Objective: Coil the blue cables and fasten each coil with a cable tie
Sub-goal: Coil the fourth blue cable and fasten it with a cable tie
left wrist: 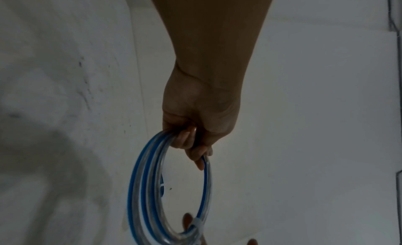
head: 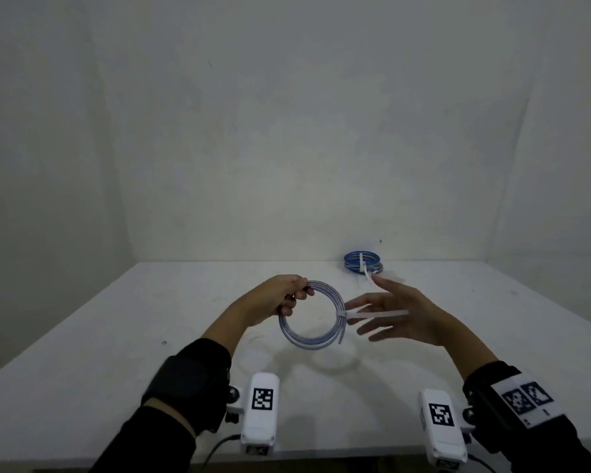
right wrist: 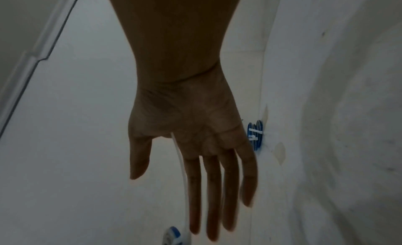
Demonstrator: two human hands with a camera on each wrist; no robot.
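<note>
Nearest of all are the two white camera units strapped at the person's wrists, the left one (head: 260,413) and the right one (head: 441,426), each with a black-and-white square marker on top, sitting over dark sleeves at the near edge of the white worktop (head: 82,353).

Just beyond them the left hand (head: 280,298) is raised above the worktop, its fingers curled round the upper left part of a coil (head: 313,315) of blue and clear cable. The grip is a closed one: the left wrist view shows the fingers (left wrist: 185,138) wrapped over the bundled loops, which hang below the hand as an upright ring. A white cable tie (head: 372,314) is cinched round the right side of the coil, and its long free tail sticks out to the right.

The right hand (head: 403,315) is beside that side of the ring with its palm open and all fingers spread and straight. It grips nothing; the tie's tail lies across the palm, passing between thumb and forefinger in the right wrist view.

Farther off, near the back edge of the worktop and right of centre, lies a pile of bound blue coils (head: 363,263), each with a white tie. A plain pale wall (head: 287,114) closes the scene behind.
</note>
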